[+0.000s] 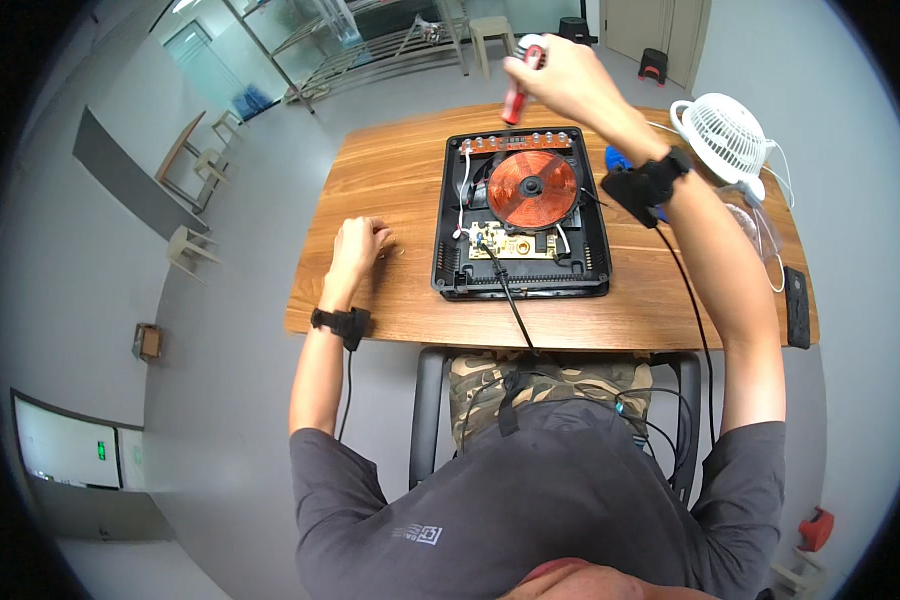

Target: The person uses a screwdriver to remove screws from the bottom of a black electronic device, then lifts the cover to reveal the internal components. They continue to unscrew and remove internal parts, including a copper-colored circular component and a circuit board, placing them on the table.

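My right hand (572, 82) is raised over the far edge of the table, fingers wrapped round a red-handled screwdriver (515, 102) that points down. Below it lies an opened induction cooker (454, 274), a black housing with its inside bare. A round copper coil (533, 190) sits inside it, with a strip-shaped circuit board (500, 146) behind and a pale circuit board (510, 243) in front. To the left of the housing, my left hand (358, 246) rests on the tabletop, its fingers curled together. What they hold, if anything, is hidden. Tiny light bits (400, 251) lie beside the fingertips.
On the right of the wooden table (410, 318) stand a white fan (722, 137) and a clear plastic bag (755, 228). A black flat object (797, 307) lies at the right edge. A blue item is partly behind my right wrist. A black cord runs from the cooker over the front edge.
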Tool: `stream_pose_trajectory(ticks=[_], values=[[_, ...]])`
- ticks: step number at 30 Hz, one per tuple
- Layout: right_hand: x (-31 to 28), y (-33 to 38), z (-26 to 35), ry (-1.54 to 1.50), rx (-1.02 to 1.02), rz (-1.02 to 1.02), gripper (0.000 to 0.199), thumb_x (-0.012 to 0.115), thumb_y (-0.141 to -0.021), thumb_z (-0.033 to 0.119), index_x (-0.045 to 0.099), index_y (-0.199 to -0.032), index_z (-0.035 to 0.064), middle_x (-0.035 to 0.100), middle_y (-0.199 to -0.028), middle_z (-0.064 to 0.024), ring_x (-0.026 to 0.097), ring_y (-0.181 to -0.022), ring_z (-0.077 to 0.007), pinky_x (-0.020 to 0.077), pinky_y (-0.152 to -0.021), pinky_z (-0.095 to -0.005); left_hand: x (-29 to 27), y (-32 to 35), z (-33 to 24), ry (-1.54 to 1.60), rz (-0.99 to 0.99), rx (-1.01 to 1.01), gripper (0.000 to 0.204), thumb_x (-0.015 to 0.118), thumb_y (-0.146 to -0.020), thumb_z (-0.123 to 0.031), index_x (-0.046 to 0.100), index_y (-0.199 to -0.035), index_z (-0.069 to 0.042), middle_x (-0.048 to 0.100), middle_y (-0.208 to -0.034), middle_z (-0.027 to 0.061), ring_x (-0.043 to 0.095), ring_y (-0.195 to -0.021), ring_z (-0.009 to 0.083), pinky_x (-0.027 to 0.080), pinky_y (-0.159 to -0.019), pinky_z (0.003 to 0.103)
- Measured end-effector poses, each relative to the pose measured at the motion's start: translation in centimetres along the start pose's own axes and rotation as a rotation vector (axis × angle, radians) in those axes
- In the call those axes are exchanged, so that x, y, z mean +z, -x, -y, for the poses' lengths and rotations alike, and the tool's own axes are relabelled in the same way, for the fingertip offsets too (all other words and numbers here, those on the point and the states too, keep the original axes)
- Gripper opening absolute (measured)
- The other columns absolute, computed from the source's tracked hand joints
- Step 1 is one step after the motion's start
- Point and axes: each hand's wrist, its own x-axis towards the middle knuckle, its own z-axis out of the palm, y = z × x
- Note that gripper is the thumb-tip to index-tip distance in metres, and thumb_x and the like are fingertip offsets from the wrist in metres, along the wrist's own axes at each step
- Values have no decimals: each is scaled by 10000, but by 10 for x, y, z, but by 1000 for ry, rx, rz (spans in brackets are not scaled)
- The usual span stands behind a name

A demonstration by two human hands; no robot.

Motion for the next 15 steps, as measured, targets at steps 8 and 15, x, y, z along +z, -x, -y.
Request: stream_pose_trajectory(ticks=[8,15], values=[[-22,21,-66,378,154,342,446,572,-827,507,763,-883,109,732,-838,-186,711,-863,-384,566,-823,-449,20,-23,39,-111,56,224,150,701,-863,-146,752,-906,-12,708,-850,207,682,-841,370,549,-791,435],[2,54,-118,675,362,598,484,608,-845,542,778,-948,101,735,-976,-201,699,-962,-383,558,-848,-471,23,-35,19,-163,270,89,115,699,-847,-117,757,-894,-30,702,-937,177,673,-879,372,546,-791,441]])
